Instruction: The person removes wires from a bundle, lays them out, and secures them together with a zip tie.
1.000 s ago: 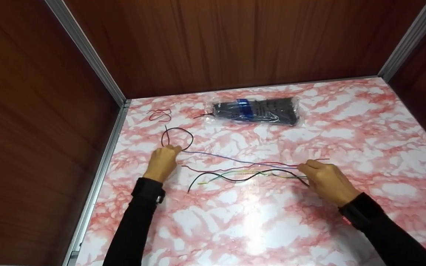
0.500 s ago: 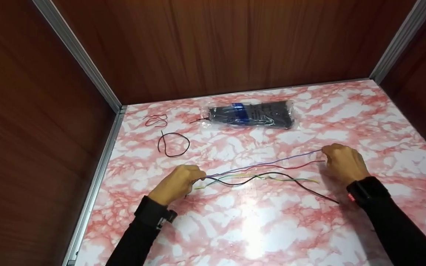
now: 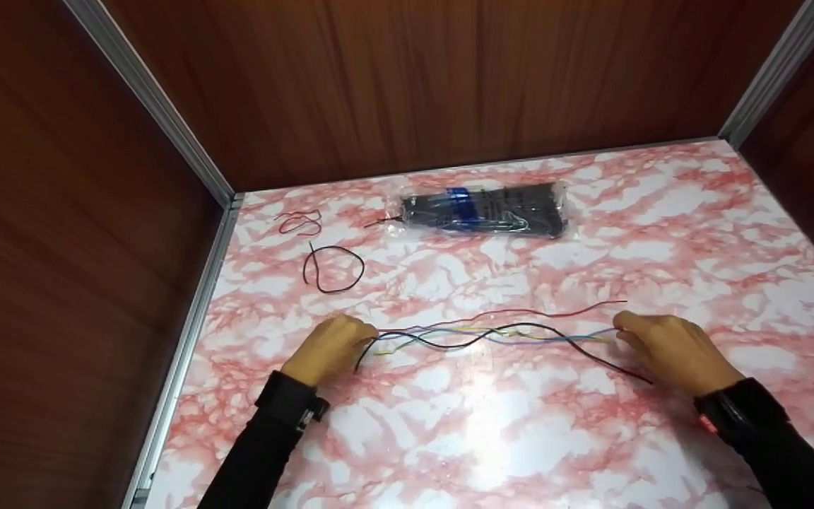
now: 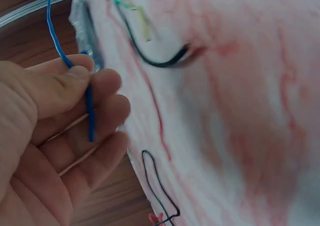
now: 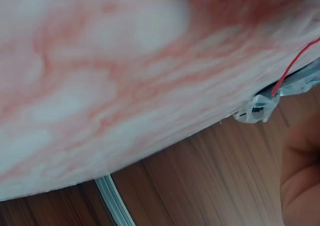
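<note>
Between thumb and fingers my left hand (image 3: 329, 351) pinches one end of a blue wire (image 4: 53, 31), and a short tail of it pokes out below the thumb in the left wrist view. At the right, my right hand (image 3: 679, 353) pinches the wire's other end. The blue wire runs low and nearly level between the hands, among other wires on the table. These are a wavy red wire (image 3: 520, 311), a thicker black wire (image 3: 612, 365), and a yellow and green strand (image 3: 386, 353). Only the edge of the right hand shows in the right wrist view.
At the back of the marbled table (image 3: 407, 438) lies a clear bag of black cable ties (image 3: 492, 211) with a blue band. A looped black wire (image 3: 363, 268) and a crumpled thin red wire (image 3: 301, 223) lie at the left. Wood-look panels (image 3: 435, 85) enclose the table.
My left hand has come forward from beside the black loop with the blue wire's end. The right hand swung back and right, then forward again, bringing the wire down among the others.
</note>
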`<state>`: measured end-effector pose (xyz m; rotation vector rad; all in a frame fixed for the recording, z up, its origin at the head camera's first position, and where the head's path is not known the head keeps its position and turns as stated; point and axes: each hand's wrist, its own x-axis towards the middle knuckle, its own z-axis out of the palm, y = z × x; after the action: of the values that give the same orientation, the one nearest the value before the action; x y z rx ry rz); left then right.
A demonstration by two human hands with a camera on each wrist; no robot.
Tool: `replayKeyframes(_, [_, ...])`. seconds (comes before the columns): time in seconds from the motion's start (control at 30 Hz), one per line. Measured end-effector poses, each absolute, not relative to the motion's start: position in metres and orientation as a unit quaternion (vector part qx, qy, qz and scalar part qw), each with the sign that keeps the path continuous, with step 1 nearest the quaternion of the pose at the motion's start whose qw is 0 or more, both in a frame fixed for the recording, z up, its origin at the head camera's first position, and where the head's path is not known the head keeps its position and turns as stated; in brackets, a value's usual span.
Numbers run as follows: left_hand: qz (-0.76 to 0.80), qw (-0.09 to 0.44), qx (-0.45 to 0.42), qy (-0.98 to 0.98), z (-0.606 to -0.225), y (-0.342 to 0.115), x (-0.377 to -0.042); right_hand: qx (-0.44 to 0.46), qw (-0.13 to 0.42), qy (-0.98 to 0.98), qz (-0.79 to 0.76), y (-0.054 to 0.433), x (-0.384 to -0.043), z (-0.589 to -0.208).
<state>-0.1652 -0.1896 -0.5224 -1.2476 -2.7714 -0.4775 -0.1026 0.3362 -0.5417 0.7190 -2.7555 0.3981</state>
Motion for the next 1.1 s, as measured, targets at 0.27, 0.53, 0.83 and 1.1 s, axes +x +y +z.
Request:
replayKeyframes(0.27, [-0.058, 0.097, -0.403, -0.908, -0.542, -0.179, -0.166, 0.282, 0.128, -0.945, 0.108, 0.337, -0.107, -0.557])
replayKeyframes(0.53, [0.003, 0.143, -0.357, -0.923, -0.535, -0.161, -0.160, 0.316, 0.157, -0.931, 0.098, 0.315, -0.116, -0.536])
replayKeyframes(0.83, [0.001, 0.037, -0.369, -0.929, -0.537, -0.133, -0.170, 0.254, -0.044, -0.960, 0.113, 0.286, -0.141, -0.534])
replayKeyframes(1.1, [-0.026, 0.052, -0.385, -0.921, -0.540, -0.135, -0.172, 0.256, -0.027, -0.957, 0.136, 0.300, -0.143, -0.540])
